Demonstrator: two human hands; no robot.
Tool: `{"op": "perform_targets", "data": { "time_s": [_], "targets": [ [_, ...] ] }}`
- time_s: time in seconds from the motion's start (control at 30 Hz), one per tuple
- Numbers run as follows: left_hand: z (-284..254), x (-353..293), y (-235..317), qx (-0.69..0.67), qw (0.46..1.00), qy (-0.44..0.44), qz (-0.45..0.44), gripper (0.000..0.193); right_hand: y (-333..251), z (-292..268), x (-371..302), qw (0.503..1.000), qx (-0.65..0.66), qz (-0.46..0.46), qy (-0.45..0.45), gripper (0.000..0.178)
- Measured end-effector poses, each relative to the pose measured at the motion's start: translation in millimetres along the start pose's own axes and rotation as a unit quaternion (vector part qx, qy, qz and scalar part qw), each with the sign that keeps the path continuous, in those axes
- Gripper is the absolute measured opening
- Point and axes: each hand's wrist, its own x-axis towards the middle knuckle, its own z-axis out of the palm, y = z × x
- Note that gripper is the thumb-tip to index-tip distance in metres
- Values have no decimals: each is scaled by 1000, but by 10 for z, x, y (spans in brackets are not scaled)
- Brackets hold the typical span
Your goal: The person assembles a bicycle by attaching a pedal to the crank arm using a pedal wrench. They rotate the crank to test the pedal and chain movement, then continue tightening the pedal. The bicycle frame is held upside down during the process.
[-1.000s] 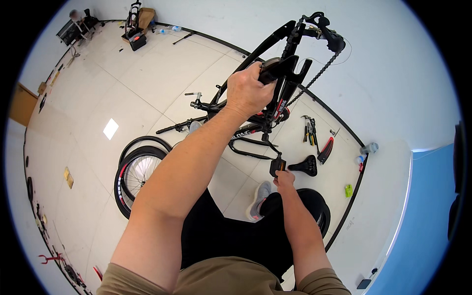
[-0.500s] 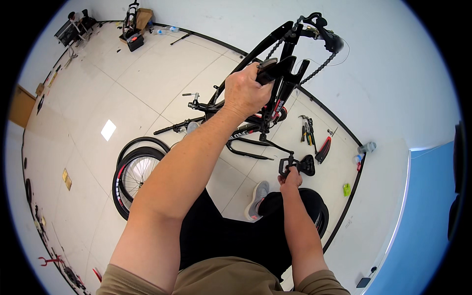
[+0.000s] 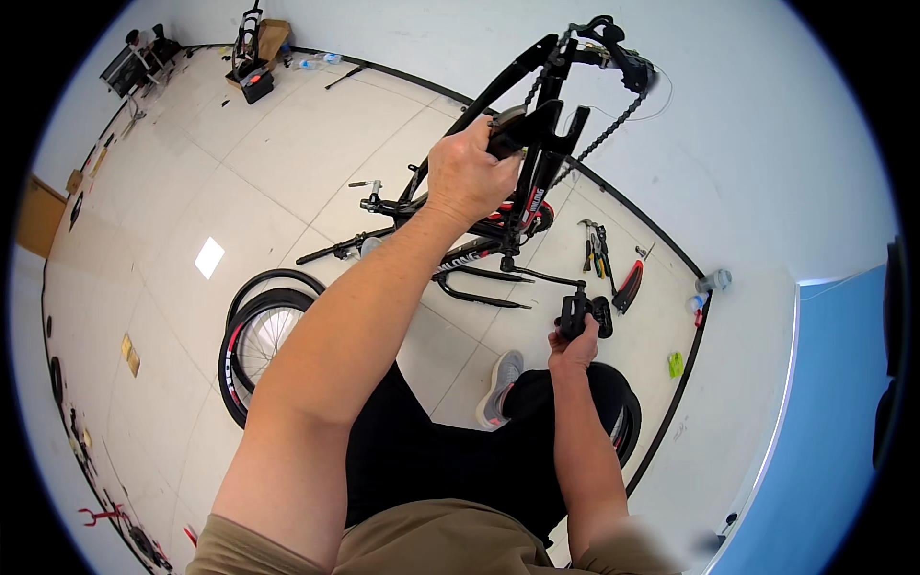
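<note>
A black bicycle frame (image 3: 468, 255) stands tilted in front of me, its chain (image 3: 609, 134) and derailleur (image 3: 632, 73) hanging at the upper end. My left hand (image 3: 470, 174) is closed round a black part of the frame near its top; the fingertips are hidden behind it. Lower right, my right hand (image 3: 573, 349) grips a black pedal (image 3: 574, 314) at the end of the crank arm (image 3: 548, 279). A dark rounded piece (image 3: 603, 314) shows just behind the pedal, partly hidden.
Wheels (image 3: 233, 376) lie at the left by my leg. Right of the frame are hand tools (image 3: 596, 251), a red-and-black piece (image 3: 628, 287), a bottle (image 3: 714, 281) and a green item (image 3: 676, 364). A box (image 3: 275, 36) stands by the far wall.
The pedal has turned from its broad open side to a narrower side and moved slightly right, my right hand with it. The frame's top and my left hand have shifted slightly left.
</note>
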Motion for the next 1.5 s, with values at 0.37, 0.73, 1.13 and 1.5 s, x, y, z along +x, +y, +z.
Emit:
{"op": "perform_targets", "data": {
  "time_s": [0.37, 0.73, 1.13, 1.5],
  "targets": [
    [1, -9, -1, 7, 1000, -5, -14, 23, -137, 57, -248, 993, 25, -54, -104, 34],
    [3, -7, -24, 2, 1000, -8, -10, 24, -178, 162, -399, 975, 16, -85, -207, 30],
    [-3, 6, 3, 12, 1000, -6, -5, 23, -181, 127, -425, 956, 45, -14, -290, 35],
    [1, 11, 0, 20, 1000, -11, -18, 19, -164, 335, -643, 927, 61, 18, -370, 40]
  ]
}}
